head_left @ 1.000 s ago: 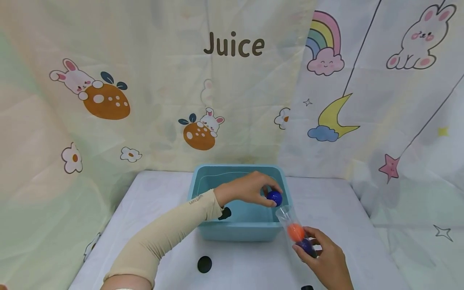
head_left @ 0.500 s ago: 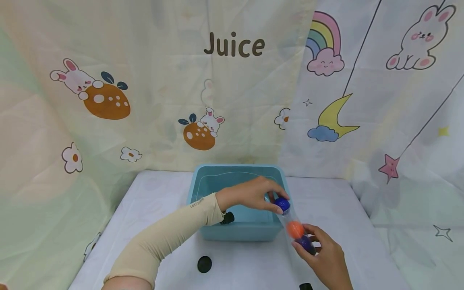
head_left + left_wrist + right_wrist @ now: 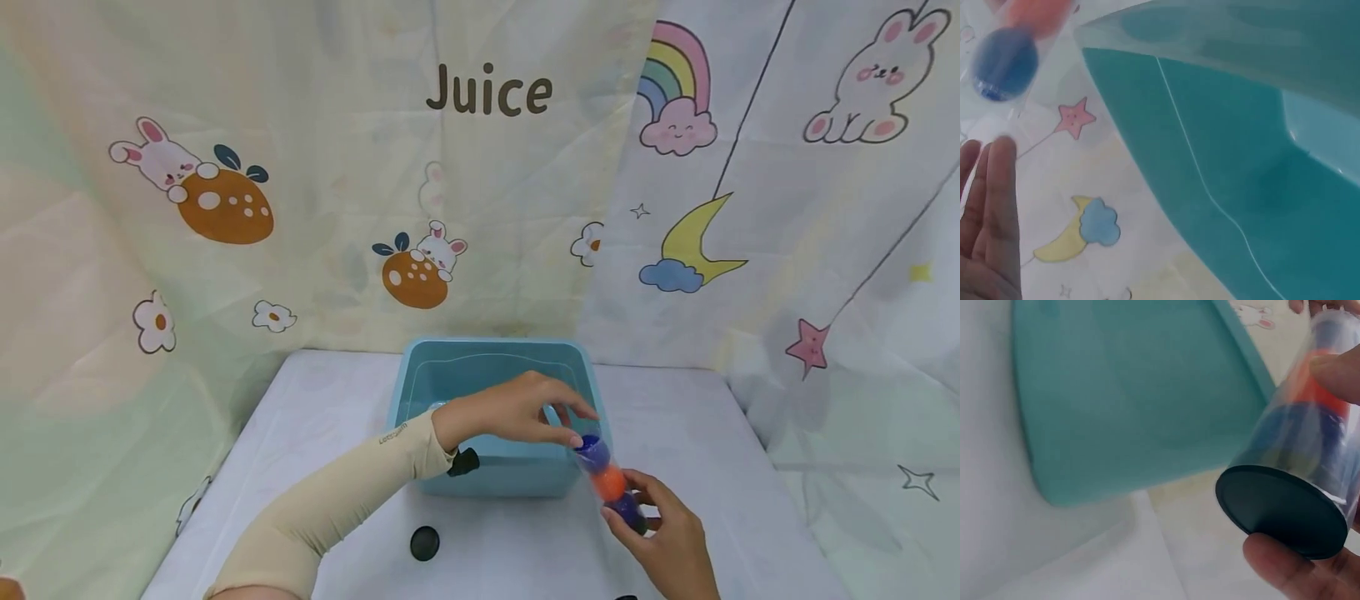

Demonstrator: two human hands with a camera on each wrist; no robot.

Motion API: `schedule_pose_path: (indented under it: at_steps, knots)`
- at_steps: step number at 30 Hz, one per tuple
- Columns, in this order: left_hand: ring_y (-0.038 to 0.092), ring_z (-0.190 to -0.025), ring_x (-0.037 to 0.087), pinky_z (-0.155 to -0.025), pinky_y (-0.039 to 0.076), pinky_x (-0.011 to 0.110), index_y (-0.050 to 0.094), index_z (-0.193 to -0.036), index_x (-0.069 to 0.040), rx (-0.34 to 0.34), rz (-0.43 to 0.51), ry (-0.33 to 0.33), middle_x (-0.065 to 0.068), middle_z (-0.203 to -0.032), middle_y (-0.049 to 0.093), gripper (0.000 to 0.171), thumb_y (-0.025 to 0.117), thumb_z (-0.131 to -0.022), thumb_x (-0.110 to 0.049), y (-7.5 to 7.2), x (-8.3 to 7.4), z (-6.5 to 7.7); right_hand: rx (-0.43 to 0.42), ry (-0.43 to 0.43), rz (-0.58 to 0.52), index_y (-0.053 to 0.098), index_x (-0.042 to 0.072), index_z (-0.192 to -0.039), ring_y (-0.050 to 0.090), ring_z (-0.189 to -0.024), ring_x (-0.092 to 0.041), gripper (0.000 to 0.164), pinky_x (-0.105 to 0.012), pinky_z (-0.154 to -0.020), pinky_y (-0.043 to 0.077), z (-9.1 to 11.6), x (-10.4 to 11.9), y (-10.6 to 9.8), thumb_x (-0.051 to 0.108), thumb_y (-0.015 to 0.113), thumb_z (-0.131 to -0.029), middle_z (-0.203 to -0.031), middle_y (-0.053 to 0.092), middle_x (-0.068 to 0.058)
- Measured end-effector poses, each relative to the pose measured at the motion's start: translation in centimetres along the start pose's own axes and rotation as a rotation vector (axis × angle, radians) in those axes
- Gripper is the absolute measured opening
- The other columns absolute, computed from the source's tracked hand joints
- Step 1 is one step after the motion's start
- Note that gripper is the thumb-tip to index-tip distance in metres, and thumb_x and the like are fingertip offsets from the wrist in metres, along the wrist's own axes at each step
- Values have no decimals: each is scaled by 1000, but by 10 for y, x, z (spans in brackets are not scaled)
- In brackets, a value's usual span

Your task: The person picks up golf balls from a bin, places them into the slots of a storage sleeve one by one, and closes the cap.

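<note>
My right hand [image 3: 667, 533] grips a clear tube [image 3: 1244, 447] with a black end cap [image 3: 1282, 512] at its lower end. The tube tilts, its mouth up and to the left. A blue ball [image 3: 595, 452], an orange ball [image 3: 609, 482] and a second, dark blue ball [image 3: 626, 508] sit in a row inside it. My left hand [image 3: 517, 408] hovers at the tube's mouth, thumb and fingers spread apart, holding nothing. In the left wrist view its fingers [image 3: 1000, 194] are straight, apart from the upper blue ball.
A light blue plastic basin [image 3: 495, 479] stands behind the tube, under my left forearm. A black disc [image 3: 424, 543] lies on the white cloth [image 3: 360, 558] in front of it. Part of another black thing [image 3: 626, 597] shows at the bottom edge. A printed curtain hangs behind.
The left hand carried the blue ball to the tube's mouth and let go of it. The ball slid down in the tube onto the orange one. The right hand keeps its grip.
</note>
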State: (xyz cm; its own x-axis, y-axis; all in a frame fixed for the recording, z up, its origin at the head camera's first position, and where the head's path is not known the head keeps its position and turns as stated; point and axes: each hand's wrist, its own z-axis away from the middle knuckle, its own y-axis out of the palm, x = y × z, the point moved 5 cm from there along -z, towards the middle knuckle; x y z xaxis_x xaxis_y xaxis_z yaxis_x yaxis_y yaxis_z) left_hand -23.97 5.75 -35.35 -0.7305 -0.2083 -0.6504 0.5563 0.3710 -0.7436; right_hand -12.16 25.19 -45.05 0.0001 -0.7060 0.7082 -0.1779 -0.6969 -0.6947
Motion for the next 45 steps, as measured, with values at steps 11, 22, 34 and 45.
schedule_pose_path:
  at_steps: [11, 22, 34, 45]
  knots:
    - [73, -100, 13, -92, 55, 15, 79, -124, -4, -310, -162, 134, 7, -115, 79, 31, 85, -95, -13, -10, -13, 61, -148, -116, -252, 70, -2, -121, 65, -90, 0, 51, -24, -64, 61, 22, -2, 51, -4, 94, -76, -110, 76, -13]
    - [72, -91, 17, -83, 61, 27, 80, -119, -4, -696, -253, 185, 5, -107, 79, 35, 89, -85, -2, -37, -22, 135, -104, -40, -435, 65, -5, -122, 63, -92, 0, 53, -25, -66, 62, 35, 1, 107, -10, 89, -76, -107, 71, -11]
    - [76, -82, 22, -80, 63, 24, 79, -110, -2, -1069, -168, 65, 12, -96, 78, 24, 83, -87, 4, -5, -12, 218, 69, 87, -491, 60, -4, -128, 63, -97, -4, 55, -26, -73, 62, 45, 0, 139, -1, 90, -82, -119, 69, -17]
    - [74, -88, 13, -79, 63, 26, 78, -104, -3, -1087, 57, -170, 10, -96, 77, 18, 77, -91, 10, 33, 11, 254, 171, -11, -579, 55, -10, -133, 63, -102, 2, 56, -33, -82, 64, 36, 9, 158, -3, 86, -87, -128, 64, -25]
